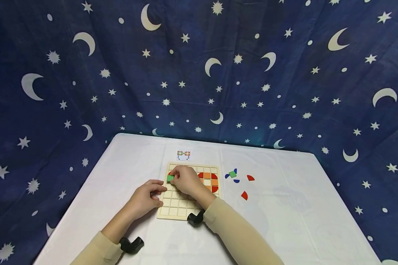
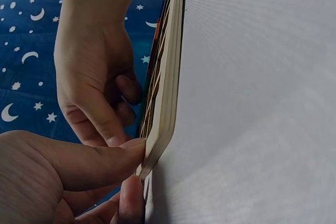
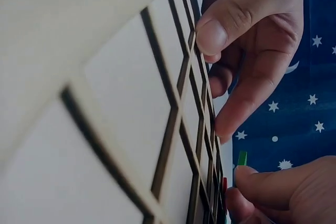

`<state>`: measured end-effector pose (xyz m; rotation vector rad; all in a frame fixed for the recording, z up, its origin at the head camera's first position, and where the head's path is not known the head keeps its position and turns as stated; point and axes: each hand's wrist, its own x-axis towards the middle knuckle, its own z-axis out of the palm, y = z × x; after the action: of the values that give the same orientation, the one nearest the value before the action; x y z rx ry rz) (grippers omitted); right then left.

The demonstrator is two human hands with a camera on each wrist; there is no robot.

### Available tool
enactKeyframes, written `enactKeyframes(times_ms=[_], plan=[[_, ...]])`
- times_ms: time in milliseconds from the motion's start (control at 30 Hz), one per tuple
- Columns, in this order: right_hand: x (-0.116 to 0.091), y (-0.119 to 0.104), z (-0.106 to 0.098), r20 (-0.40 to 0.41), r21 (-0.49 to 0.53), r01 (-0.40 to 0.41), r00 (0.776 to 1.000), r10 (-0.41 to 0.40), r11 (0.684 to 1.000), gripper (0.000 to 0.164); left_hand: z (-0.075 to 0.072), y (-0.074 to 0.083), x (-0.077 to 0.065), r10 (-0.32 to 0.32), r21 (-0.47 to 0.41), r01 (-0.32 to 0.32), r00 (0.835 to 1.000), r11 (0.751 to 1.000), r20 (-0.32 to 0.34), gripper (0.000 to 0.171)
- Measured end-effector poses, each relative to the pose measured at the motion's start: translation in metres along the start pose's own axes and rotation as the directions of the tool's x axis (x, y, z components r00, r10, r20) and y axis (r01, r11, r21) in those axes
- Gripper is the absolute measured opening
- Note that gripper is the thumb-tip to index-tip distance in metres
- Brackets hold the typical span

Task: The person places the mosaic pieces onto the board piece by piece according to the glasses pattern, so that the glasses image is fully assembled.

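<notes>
No writing can be read; the small pattern card [image 1: 183,155] beyond the wooden grid board [image 1: 177,206] is too blurred. On the white surface [image 1: 285,206], before a navy moon-and-star cloth [image 1: 199,73], the right hand [image 1: 185,181] pinches a green square tile [image 1: 170,178] over the board's upper-left cells. The left hand [image 1: 146,198] grips the board's left edge, and loose blue, green and red pieces [image 1: 236,176] lie to the board's right.

— Any writing to read anywhere?
— None. The small card [image 1: 183,155] at twelve o'clock from the wooden grid board [image 1: 172,211] carries only a coloured pattern, no letters or numbers.
</notes>
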<state>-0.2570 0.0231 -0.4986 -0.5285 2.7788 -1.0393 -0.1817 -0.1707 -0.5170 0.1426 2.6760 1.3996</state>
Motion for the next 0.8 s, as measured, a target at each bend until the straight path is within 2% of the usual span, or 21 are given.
enactKeyframes(times_ms=[267, 800], plan=[[0.0010, 0.0019, 0.0040, -0.002, -0.062, -0.015, 1.000, 0.015, 0.998, 0.017, 0.0005, 0.0011, -0.0011, -0.004, 0.005, 0.004, 1.000, 1.000, -0.005, 0.044], [0.0014, 0.0019, 0.0016, 0.003, -0.054, -0.031, 1.000, 0.031, 0.998, 0.018, 0.0021, 0.0006, -0.0001, 0.005, 0.012, -0.005, 1.000, 1.000, -0.002, 0.044]])
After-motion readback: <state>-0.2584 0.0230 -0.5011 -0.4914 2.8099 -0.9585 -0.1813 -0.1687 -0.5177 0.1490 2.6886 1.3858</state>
